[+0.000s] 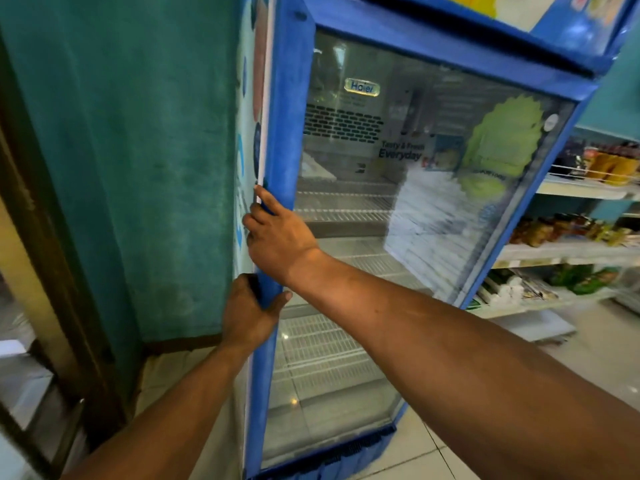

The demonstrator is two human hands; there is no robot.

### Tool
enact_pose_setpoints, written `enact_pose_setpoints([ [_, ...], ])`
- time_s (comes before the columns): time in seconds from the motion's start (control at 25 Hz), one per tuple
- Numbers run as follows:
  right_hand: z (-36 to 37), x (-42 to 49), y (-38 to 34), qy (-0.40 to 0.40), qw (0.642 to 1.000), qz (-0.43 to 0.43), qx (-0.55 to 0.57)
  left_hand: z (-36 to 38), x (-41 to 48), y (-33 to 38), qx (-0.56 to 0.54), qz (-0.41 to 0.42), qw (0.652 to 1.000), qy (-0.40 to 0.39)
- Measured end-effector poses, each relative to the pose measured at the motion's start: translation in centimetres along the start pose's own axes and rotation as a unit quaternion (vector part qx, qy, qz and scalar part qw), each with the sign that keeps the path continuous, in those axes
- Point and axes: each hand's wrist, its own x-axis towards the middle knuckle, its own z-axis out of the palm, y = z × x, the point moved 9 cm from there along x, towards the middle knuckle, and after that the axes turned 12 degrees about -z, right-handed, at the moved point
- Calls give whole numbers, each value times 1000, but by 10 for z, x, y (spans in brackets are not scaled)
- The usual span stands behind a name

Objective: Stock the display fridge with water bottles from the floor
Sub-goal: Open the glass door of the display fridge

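A tall blue display fridge point(433, 39) stands in front of me, its glass door point(363, 237) set in a blue frame. Through the glass I see bare white wire shelves. Both hands are on the door's left edge point(282, 133). My right hand point(277, 237) curls its fingers round that edge at mid height. Just below it, my left hand point(247, 315) grips the same edge, thumb on the front face. No water bottles are in view.
A teal wall point(138, 168) stands close on the fridge's left, with a dark wooden door frame point(45, 254) further left. Store shelves point(571, 251) with jars and packets run along the right. Pale floor tiles point(450, 455) lie below.
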Motion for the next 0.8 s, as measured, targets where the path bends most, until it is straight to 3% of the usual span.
enact_pose_setpoints([
  [0.16, 3, 9, -2, -19, 999, 29, 25, 2, 2, 2, 21, 15, 1000, -9],
  [0.44, -19, -26, -10, 54, 992, 67, 95, 0, -25, 1, 79, 56, 995, -23],
  [0.64, -48, -113, -36, 101, 993, -7, 57, -13, -97, 33, 99, 106, 989, -11],
  [0.8, -56, -186, -57, 167, 985, -17, 45, -8, -158, 41, 143, 106, 984, -4],
])
